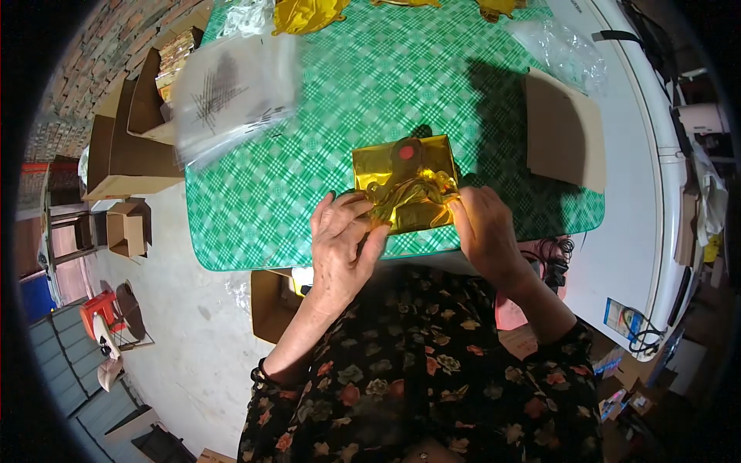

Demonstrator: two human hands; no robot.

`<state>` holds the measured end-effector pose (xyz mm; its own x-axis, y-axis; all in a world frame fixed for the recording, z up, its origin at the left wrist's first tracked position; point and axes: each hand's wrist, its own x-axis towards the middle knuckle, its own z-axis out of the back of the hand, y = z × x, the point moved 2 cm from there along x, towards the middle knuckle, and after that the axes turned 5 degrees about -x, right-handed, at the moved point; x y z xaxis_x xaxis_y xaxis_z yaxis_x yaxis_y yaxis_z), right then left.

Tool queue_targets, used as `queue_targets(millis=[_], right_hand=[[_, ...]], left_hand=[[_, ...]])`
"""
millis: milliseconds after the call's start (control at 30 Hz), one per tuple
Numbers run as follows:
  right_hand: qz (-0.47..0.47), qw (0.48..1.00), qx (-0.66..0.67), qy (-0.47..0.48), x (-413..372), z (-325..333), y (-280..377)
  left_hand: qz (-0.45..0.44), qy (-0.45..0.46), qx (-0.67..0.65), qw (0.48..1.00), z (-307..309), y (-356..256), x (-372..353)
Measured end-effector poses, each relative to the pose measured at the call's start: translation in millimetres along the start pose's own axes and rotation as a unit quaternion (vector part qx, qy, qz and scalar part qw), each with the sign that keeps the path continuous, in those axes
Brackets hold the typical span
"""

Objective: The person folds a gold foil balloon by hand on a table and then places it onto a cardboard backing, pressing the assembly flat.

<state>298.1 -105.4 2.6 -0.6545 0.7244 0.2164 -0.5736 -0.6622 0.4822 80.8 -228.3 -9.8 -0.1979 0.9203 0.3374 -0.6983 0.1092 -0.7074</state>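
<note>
At the near edge of the green checked table lies a flat, square gold board with a mirror-like surface. On top of it is a crumpled, shiny gold foil piece; its exact kind I cannot make out. A round red spot shows near the board's far side. My left hand has its fingers closed on the left end of the foil piece. The fingertips of my right hand pinch its right end, at the board's right edge. Both hands partly cover the foil's ends.
The green checked tablecloth holds a stack of clear plastic bags at left, more gold pieces at the far edge, a brown cardboard sheet and crumpled clear plastic at right. Open cardboard boxes stand left of the table.
</note>
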Motion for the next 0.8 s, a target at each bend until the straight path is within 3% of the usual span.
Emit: queue_targets(millis=[667, 800], right_hand=[[-0.092, 0.991, -0.073, 0.061, 15, -2, 4], [-0.089, 0.994, -0.049, 0.034, 17, -4, 5]], left_hand=[[0.020, -0.026, 0.075, 0.997, -10, -7, 15], [0.026, -0.025, 0.098, 0.994, -14, -7, 14]])
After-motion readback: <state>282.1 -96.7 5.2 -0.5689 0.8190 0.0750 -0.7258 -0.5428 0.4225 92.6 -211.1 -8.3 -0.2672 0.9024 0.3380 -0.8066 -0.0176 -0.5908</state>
